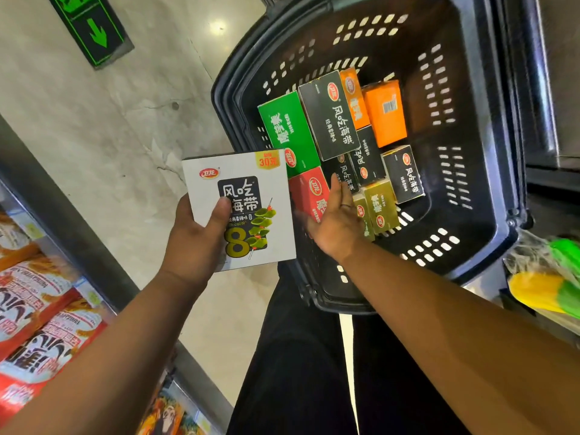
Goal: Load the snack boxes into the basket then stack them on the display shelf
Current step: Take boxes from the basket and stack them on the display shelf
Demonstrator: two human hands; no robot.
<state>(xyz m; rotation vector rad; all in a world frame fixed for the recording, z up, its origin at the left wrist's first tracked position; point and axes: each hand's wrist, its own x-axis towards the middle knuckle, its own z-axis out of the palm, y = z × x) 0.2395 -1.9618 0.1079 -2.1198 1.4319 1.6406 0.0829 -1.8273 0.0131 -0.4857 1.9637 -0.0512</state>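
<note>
Several snack boxes (329, 117) lay jumbled in the basket (489, 246), at two o'clock from the white box (244, 183), which the left hand (194, 243) pinched with its thumb across the front. The right hand (335, 221) reached in, fingers spread flat over the red box (306, 186). Held by one edge only, the white box could tip and slip.

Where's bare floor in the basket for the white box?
Bare floor in the basket: the far end beyond the orange box, and the strip between the small black box and the right wall. Crowded on the left: green box, red box, right hand by it.
</note>
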